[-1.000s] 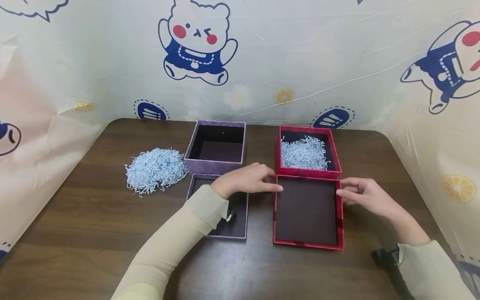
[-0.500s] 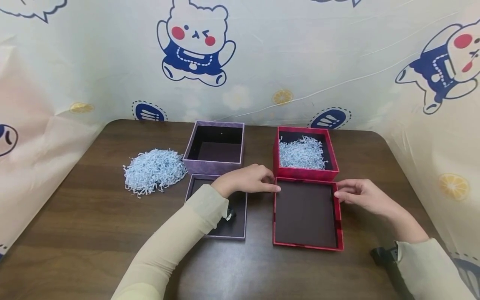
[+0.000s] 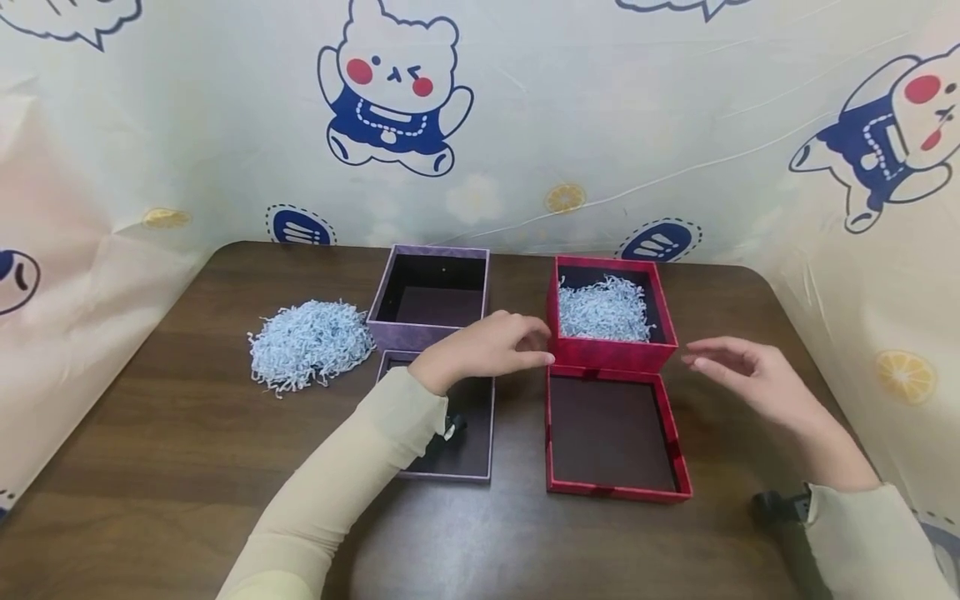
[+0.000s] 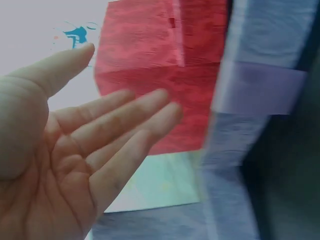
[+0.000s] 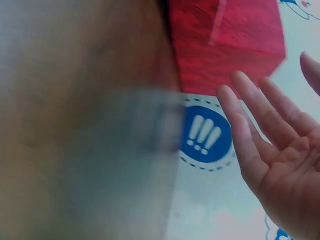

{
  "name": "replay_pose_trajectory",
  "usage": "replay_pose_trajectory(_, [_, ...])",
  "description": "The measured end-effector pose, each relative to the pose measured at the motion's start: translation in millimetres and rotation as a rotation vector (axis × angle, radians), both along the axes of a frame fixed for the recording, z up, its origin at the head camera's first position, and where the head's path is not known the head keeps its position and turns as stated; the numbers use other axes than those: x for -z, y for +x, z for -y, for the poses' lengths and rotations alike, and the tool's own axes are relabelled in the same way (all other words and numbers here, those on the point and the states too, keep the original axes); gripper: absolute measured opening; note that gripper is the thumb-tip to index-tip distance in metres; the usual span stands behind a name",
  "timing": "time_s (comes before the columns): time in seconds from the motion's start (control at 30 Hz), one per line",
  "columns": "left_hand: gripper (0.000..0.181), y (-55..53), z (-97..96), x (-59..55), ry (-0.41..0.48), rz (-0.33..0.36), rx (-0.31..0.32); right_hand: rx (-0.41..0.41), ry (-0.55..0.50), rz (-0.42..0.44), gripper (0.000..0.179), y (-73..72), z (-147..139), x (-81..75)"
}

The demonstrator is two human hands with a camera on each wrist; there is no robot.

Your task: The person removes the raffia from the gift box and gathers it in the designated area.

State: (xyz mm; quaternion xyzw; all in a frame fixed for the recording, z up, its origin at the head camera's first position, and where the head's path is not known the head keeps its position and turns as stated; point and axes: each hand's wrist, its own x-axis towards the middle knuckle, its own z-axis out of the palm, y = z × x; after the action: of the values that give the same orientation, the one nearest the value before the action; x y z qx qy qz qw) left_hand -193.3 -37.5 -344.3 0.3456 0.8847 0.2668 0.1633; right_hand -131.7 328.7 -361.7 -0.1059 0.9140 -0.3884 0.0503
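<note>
Beside the left front corner of the red box (image 3: 615, 353) is my left hand (image 3: 483, 354), its fingers extended and holding nothing. Light blue shredded paper (image 3: 606, 310) fills much of that box. My right hand (image 3: 761, 387) hovers off the box's right front corner, fingers loosely bent and apart from it. Directly in front of the box lies the red lid (image 3: 611, 433), inner side up. In the left wrist view the spread left hand (image 4: 95, 145) appears before the red box wall (image 4: 155, 80). The right wrist view shows the right hand (image 5: 280, 145) with nothing in it.
A purple box (image 3: 416, 335) stands to the left with a bare dark inside. Its purple lid (image 3: 468, 442) lies in front, partly under my left forearm. A heap of light blue shredded paper (image 3: 309, 343) sits on the brown table (image 3: 187, 467). A printed curtain (image 3: 525, 125) borders the table.
Both hands have left the red lid's sides. The right hand moved away right and slightly up; the left moved slightly up. The lid's far edge now sits lower, beside the red box's front.
</note>
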Motion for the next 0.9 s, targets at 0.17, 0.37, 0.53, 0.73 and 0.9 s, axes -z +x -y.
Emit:
replay_pose_trajectory(0.17, [0.051, -3.2, -1.1, -18.5, 0.01, -0.09, -0.014, 0.04, 0.013, -0.109, 0.038, -8.9, -4.2, -17.1])
replay_pose_trajectory(0.37, [0.064, -21.9, -3.5, -23.3, -0.017, -0.164, -0.081, 0.04, 0.055, -0.149, 0.04, -25.2, 2.2, -35.4])
replay_pose_trajectory(0.53, [0.08, -39.1, -7.3, -15.2, -0.042, -0.171, -0.101, 0.017, 0.087, -0.104, 0.045, -40.6, 12.9, -45.7])
replay_pose_trajectory(0.73, [0.098, -49.7, -12.2, -6.0, -0.042, -0.145, -0.091, -0.035, 0.054, -0.046, 0.051, -54.9, 28.7, -52.3])
replay_pose_trajectory(0.9, [0.108, -51.1, -14.1, -0.2, -0.068, -0.122, -0.087, -0.069, 0.051, -0.04, 0.062, -63.2, 40.9, -52.1])
